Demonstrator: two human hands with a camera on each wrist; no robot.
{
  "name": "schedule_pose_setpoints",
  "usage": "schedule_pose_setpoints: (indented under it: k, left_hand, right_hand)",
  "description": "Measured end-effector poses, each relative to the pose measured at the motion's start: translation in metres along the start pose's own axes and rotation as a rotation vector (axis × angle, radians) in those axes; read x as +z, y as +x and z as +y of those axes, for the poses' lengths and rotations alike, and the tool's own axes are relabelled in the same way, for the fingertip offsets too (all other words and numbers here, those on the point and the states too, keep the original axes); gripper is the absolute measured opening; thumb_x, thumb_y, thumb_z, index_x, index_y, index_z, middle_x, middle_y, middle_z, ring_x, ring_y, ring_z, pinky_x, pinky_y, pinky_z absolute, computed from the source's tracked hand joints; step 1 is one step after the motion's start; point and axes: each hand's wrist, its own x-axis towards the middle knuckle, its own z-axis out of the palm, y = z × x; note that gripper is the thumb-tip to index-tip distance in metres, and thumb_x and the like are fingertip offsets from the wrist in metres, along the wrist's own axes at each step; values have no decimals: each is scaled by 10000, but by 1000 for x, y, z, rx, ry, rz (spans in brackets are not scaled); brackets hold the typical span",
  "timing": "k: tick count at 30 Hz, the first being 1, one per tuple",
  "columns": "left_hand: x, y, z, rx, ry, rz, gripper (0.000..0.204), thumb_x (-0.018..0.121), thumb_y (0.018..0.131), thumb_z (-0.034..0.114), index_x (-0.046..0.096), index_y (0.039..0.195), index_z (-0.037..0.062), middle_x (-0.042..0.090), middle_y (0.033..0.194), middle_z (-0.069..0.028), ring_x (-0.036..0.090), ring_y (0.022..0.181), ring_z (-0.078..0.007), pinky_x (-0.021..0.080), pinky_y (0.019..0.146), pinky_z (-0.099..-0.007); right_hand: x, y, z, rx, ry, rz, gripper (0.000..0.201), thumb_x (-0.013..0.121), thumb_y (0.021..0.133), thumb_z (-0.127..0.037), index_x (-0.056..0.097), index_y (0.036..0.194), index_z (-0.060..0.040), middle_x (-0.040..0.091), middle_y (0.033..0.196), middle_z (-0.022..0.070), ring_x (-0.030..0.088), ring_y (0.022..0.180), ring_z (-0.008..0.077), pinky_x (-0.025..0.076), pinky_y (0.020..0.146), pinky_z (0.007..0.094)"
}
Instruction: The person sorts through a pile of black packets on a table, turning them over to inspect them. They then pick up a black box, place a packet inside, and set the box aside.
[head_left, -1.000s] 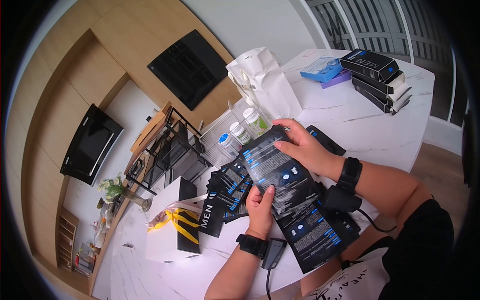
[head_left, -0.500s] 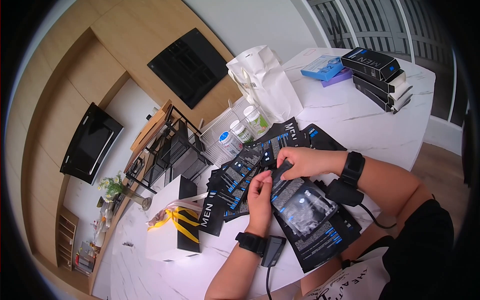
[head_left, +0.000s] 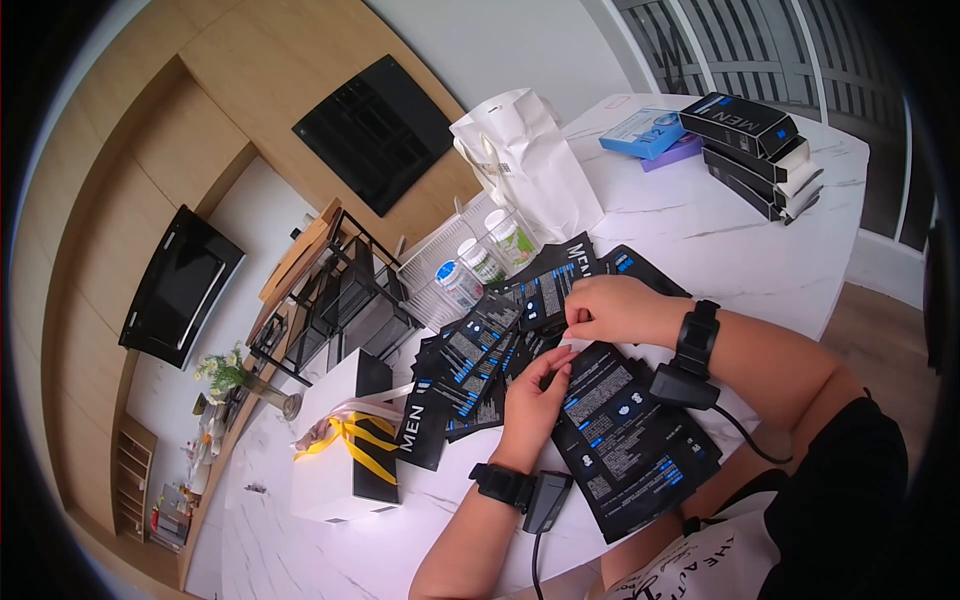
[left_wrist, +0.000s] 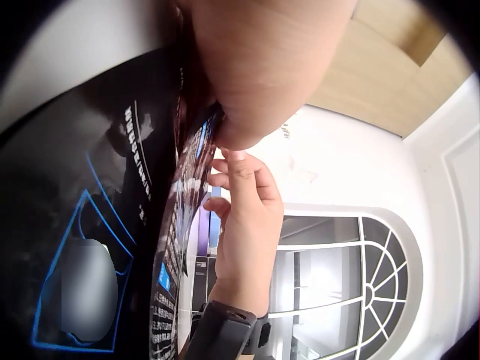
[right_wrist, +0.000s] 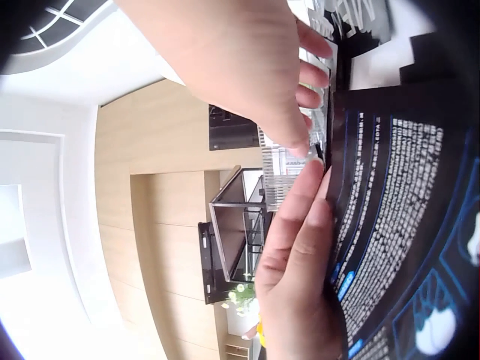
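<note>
A black printed sachet [head_left: 625, 410] lies at the top of a stack in front of the person, its blue and white text facing up. The left hand [head_left: 537, 405] holds the sachet's upper left side, with the thumb at its edge, as the right wrist view shows beside the sachet face [right_wrist: 397, 172]. Just beyond the top edge, the right hand [head_left: 625, 310] bends its fingers, with thumb and fingertips close together. I cannot tell whether it pinches anything. Both hands' fingertips nearly meet. More black sachets [head_left: 470, 370] fan out beyond the left hand.
A white box [head_left: 335, 440] with a yellow ribbon stands at left. Behind the sachets are a clear organizer [head_left: 425, 290] with several bottles, and a white paper bag [head_left: 535, 175]. Black cartons [head_left: 745, 135] and a blue box [head_left: 645, 132] lie at the far right of the marble table.
The raised sachet has been lowered onto the stack, its printed face now flat toward the head camera. The right hand has come down, and the fingertips that met at the top edge have parted slightly.
</note>
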Motion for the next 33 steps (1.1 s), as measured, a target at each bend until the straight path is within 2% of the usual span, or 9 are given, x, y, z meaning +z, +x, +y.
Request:
schedule_pose_setpoints:
  k: [3,6,9,15,26,28,29,31,33]
  left_hand:
    - [1,-2,6,13,64,-28,245,533,860,94,561,1083,-2,633,1015,-78,573,939,-116,415,821,-220]
    - [2,-4,8,37,112,-36,230,541,854,104,578,1057,3,631,999,-78,577,915,-123,418,809,-223]
    - [1,-3,7,94,167,-53,206,548,846,106,595,1020,6,623,968,-78,578,872,-131,423,782,-226]
    - [0,-3,13,127,193,-126,185,541,848,98,607,997,11,604,914,-57,557,830,-116,418,749,-223]
    - [1,-5,10,104,186,-177,159,551,841,117,634,940,23,632,857,-75,579,778,-134,438,712,-241]
    - [1,-6,11,110,153,-210,159,556,839,114,634,948,27,633,866,-76,580,777,-130,441,709,-235]
    - [1,-6,14,112,152,-206,159,556,839,114,634,948,27,633,866,-76,580,777,-130,441,709,-235]
    - [1,-7,21,116,194,-281,169,531,862,101,624,964,3,623,892,-61,557,829,-109,427,748,-230]
    - [0,-7,20,130,187,-290,172,531,860,96,620,976,4,620,907,-66,557,834,-121,427,749,-237]
  right_hand:
    - [6,3,15,-90,-117,139,332,683,696,-314,605,911,-74,538,1080,110,501,1035,252,414,817,343]
    - [16,2,27,-121,-232,255,453,676,694,-338,565,1045,-74,473,1159,107,407,1133,273,332,923,398]
    - [29,-2,37,-17,-263,180,556,682,697,-337,509,1138,-46,438,1213,157,373,1163,323,273,975,441]
    - [15,2,39,42,-152,25,531,660,726,-316,502,1150,-39,443,1233,143,376,1176,300,304,962,410]
    - [10,3,37,66,-168,58,591,643,732,-384,478,1188,-46,420,1249,183,370,1188,327,305,961,439]
    - [-1,-1,21,360,-316,132,778,656,682,-469,382,1262,-29,370,1277,233,325,1217,388,307,958,488]
    - [-6,-3,18,356,-318,132,778,656,682,-469,382,1262,-29,370,1277,233,325,1217,388,307,958,488]
    - [-12,-8,15,572,-353,-79,799,663,645,-475,383,1236,-16,373,1266,230,331,1194,418,291,931,586]
    - [-14,-6,14,583,-376,-112,722,655,651,-396,414,1205,1,404,1246,222,382,1154,416,348,888,575]
